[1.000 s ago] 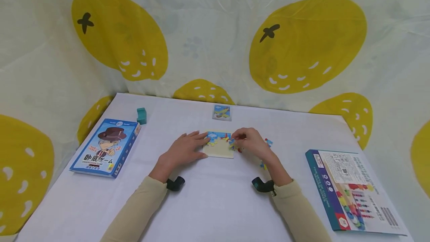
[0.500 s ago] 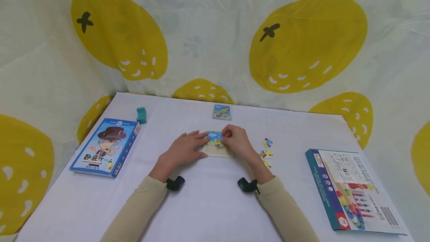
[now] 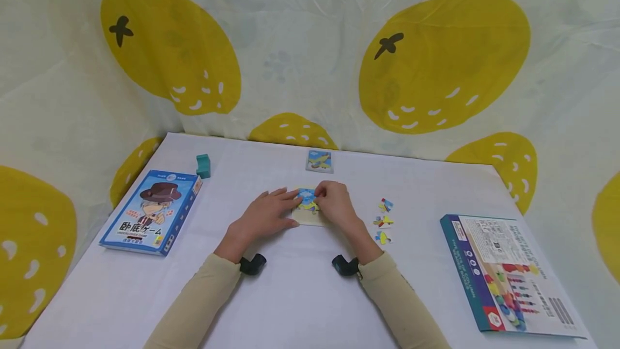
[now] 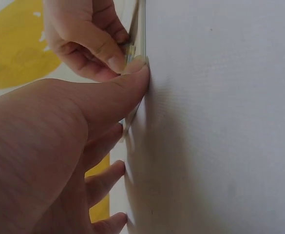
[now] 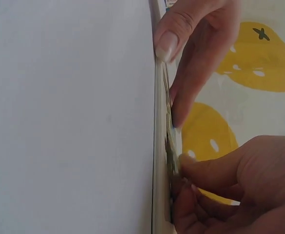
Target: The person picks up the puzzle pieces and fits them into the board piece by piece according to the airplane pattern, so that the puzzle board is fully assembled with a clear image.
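Note:
A small jigsaw puzzle board [image 3: 309,219] lies on the white table, its far part covered by blue-and-yellow pieces [image 3: 306,196] and its near strip bare. My left hand [image 3: 265,216] rests at the board's left side with fingers spread; in the left wrist view its thumb [image 4: 118,92] presses the board's edge. Over the right part of the board, my right hand [image 3: 336,206] pinches a puzzle piece [image 5: 172,153] between thumb and fingertips, low against the other pieces. The fingers hide most of that piece. Several loose puzzle pieces [image 3: 384,222] lie right of the board.
Beyond the board lies a square picture card [image 3: 319,161] with a yellow airplane. A blue game box [image 3: 150,214] and a teal block [image 3: 203,166] are on the left. At the right lies a larger white-and-teal box [image 3: 513,279]. A patterned curtain [image 3: 300,58] hangs behind the table.
My right hand has moved left with the puzzle piece, from the board's right edge in among the placed pieces. The loose pieces are now uncovered. My left hand has stayed put.

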Demonstrator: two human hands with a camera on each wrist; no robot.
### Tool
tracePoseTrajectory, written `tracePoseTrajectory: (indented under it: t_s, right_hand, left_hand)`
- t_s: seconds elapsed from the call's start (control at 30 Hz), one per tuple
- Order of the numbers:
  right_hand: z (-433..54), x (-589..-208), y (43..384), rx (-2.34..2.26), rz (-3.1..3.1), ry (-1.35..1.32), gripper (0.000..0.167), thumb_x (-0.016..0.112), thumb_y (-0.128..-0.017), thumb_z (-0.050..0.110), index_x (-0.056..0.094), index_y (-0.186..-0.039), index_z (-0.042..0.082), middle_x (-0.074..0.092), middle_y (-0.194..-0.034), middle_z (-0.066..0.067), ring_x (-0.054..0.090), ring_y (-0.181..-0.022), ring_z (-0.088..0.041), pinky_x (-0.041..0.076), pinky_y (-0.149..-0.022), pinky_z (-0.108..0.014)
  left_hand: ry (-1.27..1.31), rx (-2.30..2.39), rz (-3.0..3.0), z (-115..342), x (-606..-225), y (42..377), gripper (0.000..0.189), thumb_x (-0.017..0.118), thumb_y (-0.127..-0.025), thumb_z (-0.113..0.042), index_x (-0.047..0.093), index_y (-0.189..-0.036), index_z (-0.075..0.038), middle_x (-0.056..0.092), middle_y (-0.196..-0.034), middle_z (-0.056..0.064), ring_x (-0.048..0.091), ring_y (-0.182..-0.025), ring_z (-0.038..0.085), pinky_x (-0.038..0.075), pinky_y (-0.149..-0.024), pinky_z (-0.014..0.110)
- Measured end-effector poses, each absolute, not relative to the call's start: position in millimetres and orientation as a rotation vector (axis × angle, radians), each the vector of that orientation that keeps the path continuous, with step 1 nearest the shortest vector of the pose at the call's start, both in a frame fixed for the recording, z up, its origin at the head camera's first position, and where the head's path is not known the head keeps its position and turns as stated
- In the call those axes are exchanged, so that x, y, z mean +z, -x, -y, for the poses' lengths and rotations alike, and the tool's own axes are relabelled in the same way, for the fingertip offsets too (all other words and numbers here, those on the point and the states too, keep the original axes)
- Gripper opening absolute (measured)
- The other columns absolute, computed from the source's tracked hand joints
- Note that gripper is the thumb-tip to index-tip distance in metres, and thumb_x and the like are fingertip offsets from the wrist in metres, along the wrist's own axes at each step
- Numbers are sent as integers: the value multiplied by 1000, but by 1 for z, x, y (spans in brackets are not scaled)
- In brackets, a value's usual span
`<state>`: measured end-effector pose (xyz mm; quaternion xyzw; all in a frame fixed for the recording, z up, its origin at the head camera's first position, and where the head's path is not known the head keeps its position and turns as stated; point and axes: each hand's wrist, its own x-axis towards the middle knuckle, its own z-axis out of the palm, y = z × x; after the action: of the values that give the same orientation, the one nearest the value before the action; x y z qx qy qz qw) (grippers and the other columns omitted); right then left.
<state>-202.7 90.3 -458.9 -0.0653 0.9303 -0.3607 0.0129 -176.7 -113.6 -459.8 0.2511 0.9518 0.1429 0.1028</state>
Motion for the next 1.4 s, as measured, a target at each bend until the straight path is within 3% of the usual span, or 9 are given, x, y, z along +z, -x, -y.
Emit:
tracePoseTrajectory:
  t_s: [0.37, 0.63, 0.87, 1.03, 1.23, 1.4]
  right_hand:
    - [-96, -464, 203, -1024, -2940, 271, 9, 73, -84, 4, 73, -93, 5, 58, -84, -7, 52, -78, -20, 43, -70, -30]
    - [-104, -467, 207, -1030, -2946, 294, 13, 78, -82, 10, 72, -93, 7, 57, -83, -8, 52, -77, -20, 42, -69, -30]
    - [-122, -467, 205, -1144, -2862, 325, 9, 70, -88, 7, 72, -97, 6, 62, -89, -7, 55, -82, -19, 47, -74, -30]
    - [-143, -462, 202, -1214, -2786, 291, 12, 61, -94, 8, 71, -102, 8, 65, -94, -7, 57, -75, -19, 50, -65, -28]
    - [-173, -450, 198, -1131, -2830, 245, 16, 61, -95, 11, 71, -108, 9, 68, -102, -7, 56, -90, -22, 49, -81, -32]
    - [-199, -442, 195, -1128, -2847, 232, 19, 60, -96, 10, 70, -113, 8, 70, -109, -9, 59, -94, -24, 50, -80, -33]
  left_hand:
    - [-752, 439, -2817, 102, -459, 172, 70, 69, -91, -47, 46, -150, -19, 41, -159, -1, 32, -150, 27, 30, -118, 60]
    - [-821, 341, -2854, 97, -458, 165, 61, 62, -95, -46, 44, -151, -29, 40, -159, 2, 33, -149, 31, 31, -115, 63]
    - [-844, 291, -2861, 96, -459, 165, 58, 59, -97, -48, 46, -150, -29, 40, -159, 2, 33, -149, 30, 32, -115, 62]
    - [-846, 280, -2879, 98, -457, 164, 57, 61, -96, -47, 48, -148, -28, 42, -158, 3, 35, -148, 29, 34, -114, 61]
    - [-842, 309, -2880, 97, -457, 164, 57, 61, -96, -45, 48, -148, -28, 41, -158, 3, 35, -148, 28, 33, -115, 60]
    - [-822, 299, -2871, 98, -456, 164, 58, 61, -96, -46, 46, -150, -28, 40, -159, 2, 34, -149, 27, 31, -116, 60]
